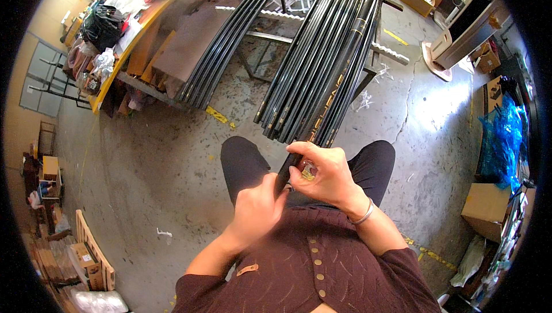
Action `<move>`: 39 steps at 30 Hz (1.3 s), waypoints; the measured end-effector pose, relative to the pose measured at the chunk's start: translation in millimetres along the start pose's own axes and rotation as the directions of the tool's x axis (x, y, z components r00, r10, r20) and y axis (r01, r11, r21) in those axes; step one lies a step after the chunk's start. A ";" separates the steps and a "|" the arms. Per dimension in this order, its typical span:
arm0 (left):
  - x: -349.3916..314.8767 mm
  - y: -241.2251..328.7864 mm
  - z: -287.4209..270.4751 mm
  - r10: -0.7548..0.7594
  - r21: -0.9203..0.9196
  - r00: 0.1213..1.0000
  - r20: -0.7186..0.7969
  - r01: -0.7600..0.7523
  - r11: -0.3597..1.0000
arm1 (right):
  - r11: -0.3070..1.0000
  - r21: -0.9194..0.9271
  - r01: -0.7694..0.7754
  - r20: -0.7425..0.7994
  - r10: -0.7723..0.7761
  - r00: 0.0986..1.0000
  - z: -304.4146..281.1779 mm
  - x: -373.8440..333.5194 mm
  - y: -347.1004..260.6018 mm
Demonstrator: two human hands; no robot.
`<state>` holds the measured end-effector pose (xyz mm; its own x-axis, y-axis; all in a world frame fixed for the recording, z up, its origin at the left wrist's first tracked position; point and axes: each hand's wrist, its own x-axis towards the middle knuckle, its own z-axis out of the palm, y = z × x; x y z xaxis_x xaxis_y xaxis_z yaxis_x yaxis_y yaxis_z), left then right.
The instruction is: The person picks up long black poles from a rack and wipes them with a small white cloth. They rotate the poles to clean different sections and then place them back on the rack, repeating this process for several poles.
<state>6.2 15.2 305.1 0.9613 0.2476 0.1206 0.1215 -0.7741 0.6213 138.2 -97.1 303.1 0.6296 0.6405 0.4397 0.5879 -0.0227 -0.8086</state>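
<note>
A thick glossy black pole [329, 106] with gold lettering runs from the rack toward my lap. My left hand [256, 206] is wrapped round its near end, slightly blurred. Further up, my right hand [325, 172] curls thumb and fingers round the same pole. A small clear, yellowish piece [309, 170] shows inside the curl of my right hand; its kind is too small to make out. Beside the held pole lie several thinner black poles [305, 66], side by side, their near ends just beyond my hands.
Another row of black poles [221, 54] rests at the left, next to a cluttered workbench [123, 54] with a yellow edge. A metal rack [267, 37] bears the poles. Cartons [487, 209] and blue plastic film [506, 140] stand at the right. White scraps [363, 101] litter the floor.
</note>
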 end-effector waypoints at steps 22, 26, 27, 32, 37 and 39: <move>0.3 -4.5 4.3 -0.033 -0.023 0.999 -0.028 0.033 0.999 | 0.988 0.101 -0.115 -0.095 0.125 0.988 2.3 -15.8 4.1; 1.3 -2.8 7.1 -0.031 -0.009 0.999 -0.014 0.031 0.999 | 0.974 0.128 -0.187 -0.052 0.195 0.979 5.7 -19.9 7.8; 1.9 -2.2 7.3 -0.029 0.002 0.999 -0.015 0.029 1.000 | 0.968 0.145 -0.206 -0.068 0.218 0.974 9.1 -20.9 8.4; 3.2 0.5 6.0 -0.053 0.035 0.998 -0.021 0.054 0.998 | 0.960 0.154 -0.235 -0.050 0.245 0.968 11.6 -18.5 4.1; 2.3 -0.8 5.4 -0.094 -0.054 0.996 0.010 0.094 0.994 | 0.984 0.046 -0.174 -0.009 0.175 0.985 6.4 -16.1 4.9; 1.0 -2.0 5.1 -0.134 -0.158 0.991 0.023 0.136 0.978 | 0.992 -0.023 -0.122 -0.025 0.121 0.992 3.5 -12.9 9.7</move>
<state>8.2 14.1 300.0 0.9417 0.3360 0.0184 0.2108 -0.6314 0.7463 133.9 -102.9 288.3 0.7085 0.6139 0.3481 0.5183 -0.1178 -0.8471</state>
